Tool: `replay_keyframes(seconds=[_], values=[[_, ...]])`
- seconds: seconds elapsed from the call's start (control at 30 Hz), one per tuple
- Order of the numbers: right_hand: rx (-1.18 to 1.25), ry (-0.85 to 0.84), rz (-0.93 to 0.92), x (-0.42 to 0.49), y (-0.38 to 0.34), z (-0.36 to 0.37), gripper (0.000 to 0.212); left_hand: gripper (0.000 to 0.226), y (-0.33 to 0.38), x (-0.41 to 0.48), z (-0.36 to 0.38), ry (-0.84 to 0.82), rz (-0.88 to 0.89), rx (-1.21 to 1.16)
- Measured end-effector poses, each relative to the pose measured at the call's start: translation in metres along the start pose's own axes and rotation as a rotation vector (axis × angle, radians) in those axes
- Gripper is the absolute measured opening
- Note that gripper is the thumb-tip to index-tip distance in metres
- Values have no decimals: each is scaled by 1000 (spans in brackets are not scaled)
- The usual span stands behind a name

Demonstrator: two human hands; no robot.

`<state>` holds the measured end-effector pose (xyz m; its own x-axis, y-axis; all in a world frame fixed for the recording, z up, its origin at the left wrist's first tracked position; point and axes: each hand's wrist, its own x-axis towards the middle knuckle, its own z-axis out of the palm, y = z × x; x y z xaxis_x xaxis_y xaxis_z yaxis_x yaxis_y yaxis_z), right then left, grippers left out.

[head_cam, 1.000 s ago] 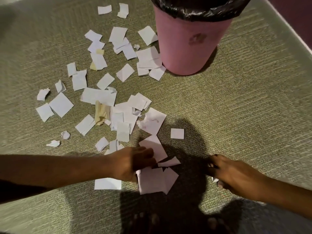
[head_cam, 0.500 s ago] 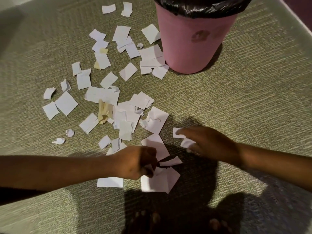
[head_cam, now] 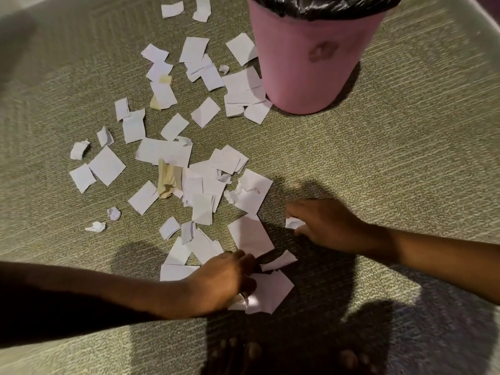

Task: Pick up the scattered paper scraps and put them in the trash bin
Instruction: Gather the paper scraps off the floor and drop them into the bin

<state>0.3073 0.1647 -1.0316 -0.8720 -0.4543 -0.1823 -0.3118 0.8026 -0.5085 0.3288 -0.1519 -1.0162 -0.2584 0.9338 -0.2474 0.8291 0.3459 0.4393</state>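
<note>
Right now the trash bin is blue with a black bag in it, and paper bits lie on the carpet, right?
Not quite: the head view shows the trash bin is pink, not blue. It does have a black bag in it, and paper bits lie on the carpet.

The floor is carpet (head_cam: 392, 163), a greenish-grey weave flecked with short pale dashes (the hard-wearing sort you find in offices). Along the upper right edge runs a pale strip (head_cam: 485, 16), probably a skirting board, though it is blurred there. The far left corner (head_cam: 10, 0) shows a lighter patch. Dark shadows (head_cam: 319, 315) pool over the carpet at the near edge. Within them the bare toes (head_cam: 253, 350) of two feet rest on the carpet, too dim to count.
</note>
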Motion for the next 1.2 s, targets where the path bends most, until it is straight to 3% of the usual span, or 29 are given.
replay_keyframes(seconds=[0.13,0.23,0.33,0.4,0.53,0.77,0.87,0.97,1.1,1.13,1.2], values=[[163,-38,-6,-6,-14,-12,19,9,0,-1,-1,52,12,-17],[275,-281,-46,-6,-29,-23,34,12,2,-3,1,92,24,-23],[121,-409,-165,-11,-38,-15,55,15,4,-5,3,114,55,-6],[31,-405,-214,-16,-37,-1,66,15,4,-4,1,125,68,11],[-96,-323,-277,-20,-27,17,58,17,3,-1,1,156,99,-34],[-127,-212,-278,-27,-18,24,58,9,9,5,0,174,78,-120],[-94,-163,-279,-33,-16,22,50,17,10,2,2,170,92,-129],[-63,-115,-289,-40,-16,21,43,18,17,2,-1,114,-32,-152],[6,-193,-185,-44,-16,14,33,53,20,2,-3,150,-27,-246],[4,-190,-172,-45,-16,13,31,51,19,2,-5,150,-35,-323],[10,-196,-162,-45,-16,10,29,26,9,-1,0,109,71,-247]])
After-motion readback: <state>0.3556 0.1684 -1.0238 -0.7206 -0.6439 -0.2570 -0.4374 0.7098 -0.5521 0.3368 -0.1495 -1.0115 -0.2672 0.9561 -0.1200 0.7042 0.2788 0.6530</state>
